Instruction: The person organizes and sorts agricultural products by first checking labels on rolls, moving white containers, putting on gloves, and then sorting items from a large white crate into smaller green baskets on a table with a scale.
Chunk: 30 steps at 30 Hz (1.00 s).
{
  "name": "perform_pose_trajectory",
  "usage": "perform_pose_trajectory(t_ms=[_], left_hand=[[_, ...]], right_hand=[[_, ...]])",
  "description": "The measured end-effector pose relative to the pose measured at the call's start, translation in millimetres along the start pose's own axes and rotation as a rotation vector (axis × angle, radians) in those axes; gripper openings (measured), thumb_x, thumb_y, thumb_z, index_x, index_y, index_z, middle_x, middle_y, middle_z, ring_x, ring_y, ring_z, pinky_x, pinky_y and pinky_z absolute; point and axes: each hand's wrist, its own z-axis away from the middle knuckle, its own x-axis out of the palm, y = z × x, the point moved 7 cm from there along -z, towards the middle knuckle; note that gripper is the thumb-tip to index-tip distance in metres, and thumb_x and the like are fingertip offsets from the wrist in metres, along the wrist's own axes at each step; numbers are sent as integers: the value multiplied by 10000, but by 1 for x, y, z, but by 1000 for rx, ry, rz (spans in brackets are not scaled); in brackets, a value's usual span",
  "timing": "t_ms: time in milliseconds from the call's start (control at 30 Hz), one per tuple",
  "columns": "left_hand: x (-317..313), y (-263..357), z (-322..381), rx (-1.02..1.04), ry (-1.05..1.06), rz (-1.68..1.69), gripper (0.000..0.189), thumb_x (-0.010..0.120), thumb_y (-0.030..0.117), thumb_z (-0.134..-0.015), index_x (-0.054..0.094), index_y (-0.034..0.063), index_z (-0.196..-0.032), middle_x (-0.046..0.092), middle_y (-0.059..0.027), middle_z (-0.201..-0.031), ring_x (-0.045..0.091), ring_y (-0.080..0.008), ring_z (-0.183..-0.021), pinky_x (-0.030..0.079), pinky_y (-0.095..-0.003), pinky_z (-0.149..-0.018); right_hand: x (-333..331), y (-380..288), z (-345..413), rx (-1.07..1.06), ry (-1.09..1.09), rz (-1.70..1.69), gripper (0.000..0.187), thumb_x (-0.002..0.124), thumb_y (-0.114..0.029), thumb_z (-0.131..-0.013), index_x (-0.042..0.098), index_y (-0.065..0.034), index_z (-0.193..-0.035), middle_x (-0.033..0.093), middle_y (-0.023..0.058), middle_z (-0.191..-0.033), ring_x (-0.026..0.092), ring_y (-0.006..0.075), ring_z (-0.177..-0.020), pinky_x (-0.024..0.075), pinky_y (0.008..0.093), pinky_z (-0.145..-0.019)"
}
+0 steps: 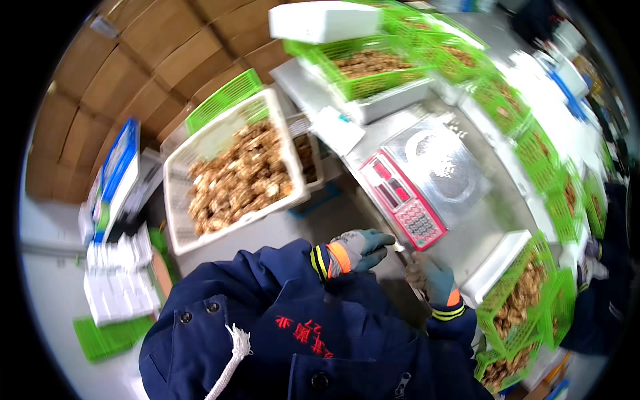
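My left hand [364, 249], in a grey and blue-green coated glove, hovers by the near edge of the steel table [400, 131] with nothing visible in its grasp. My right hand [434, 279], gloved alike, is curled beside that edge; whether it grips something small is hidden. Just beyond both hands sits an electronic scale [403, 200] with a red-pink keypad panel, lit red digits and a wet, bare steel platter [440, 165]. To the left, a white plastic crate [172, 200] holds many lumpy golden-brown pieces [245, 175], seemingly shellfish.
Green mesh baskets [520, 295] of similar pieces line the right and far sides. A white foam box [325, 21] rests on a far basket [375, 90]. Brown cartons [165, 55] are stacked at left, above white packets [120, 295]. Another person's dark sleeve [600, 310] shows at right.
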Motion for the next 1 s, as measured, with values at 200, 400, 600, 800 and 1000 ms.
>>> perform_pose_trajectory(t_ms=[200,400,600,800,1000], left_hand=[[-81,-28,113,-170,301,50,348,550,177,-879,543,23,-1191,593,-166,-1065,601,-267,-927,482,-336,-785],[-177,-81,209,-375,644,110,308,576,125,-879,573,6,-1163,647,-125,-983,627,-165,-850,498,-280,-747],[-263,-136,279,-423,765,-17,308,573,104,-882,566,-11,-1168,646,-125,-1013,620,-171,-892,494,-284,-783],[-295,-166,311,-408,704,71,343,573,109,-879,545,-8,-1200,624,-141,-1068,618,-183,-928,490,-293,-799],[-372,-190,332,-345,866,-143,299,561,103,-866,568,-16,-1140,618,-194,-1045,624,-262,-952,489,-325,-818]], right_hand=[[119,-16,-37,2,-163,267,308,532,-191,-898,528,15,-1128,574,90,-857,514,106,-660,395,180,-544],[221,-24,-71,-49,-379,375,355,495,-176,-924,482,43,-1204,578,81,-830,521,107,-657,408,191,-558],[302,-72,-103,-218,-261,463,391,537,-225,-903,518,43,-1187,611,99,-851,585,131,-703,463,217,-599],[366,-80,-129,-249,-302,354,413,543,-184,-901,468,93,-1197,612,122,-903,577,129,-724,457,206,-619],[391,-81,-151,-322,-169,395,391,565,-175,-885,507,49,-1200,642,103,-877,607,136,-741,487,229,-632]])
